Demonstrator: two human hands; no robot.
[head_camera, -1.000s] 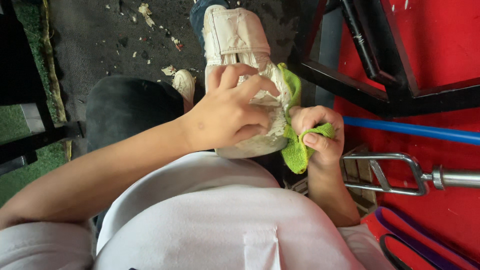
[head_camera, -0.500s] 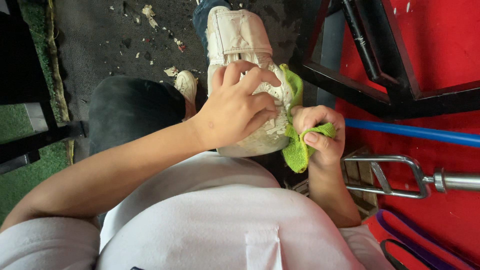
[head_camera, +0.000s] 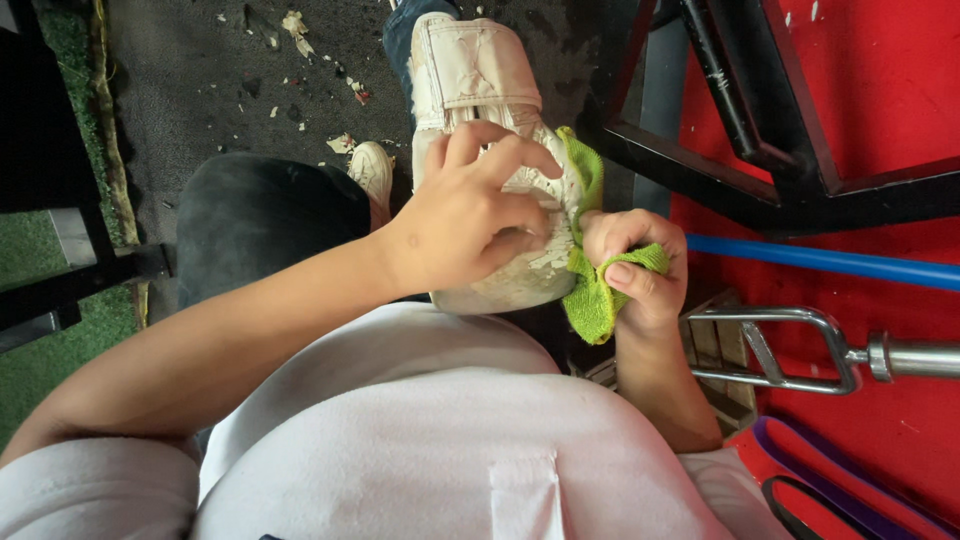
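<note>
Wiping the worn white shoe (head_camera: 490, 110) on the raised foot goes best with the left hand (head_camera: 470, 215) clamped over its toe while the right hand (head_camera: 635, 265) (closed on the green cloth (head_camera: 590, 300)) rubs the sidewall firmly.

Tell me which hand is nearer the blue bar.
Right. The right hand, gripping the green cloth, sits just beside the blue bar; the left hand rests across the white shoe, farther away.

No packages, labels, signs or screens show anywhere in this view.
</note>
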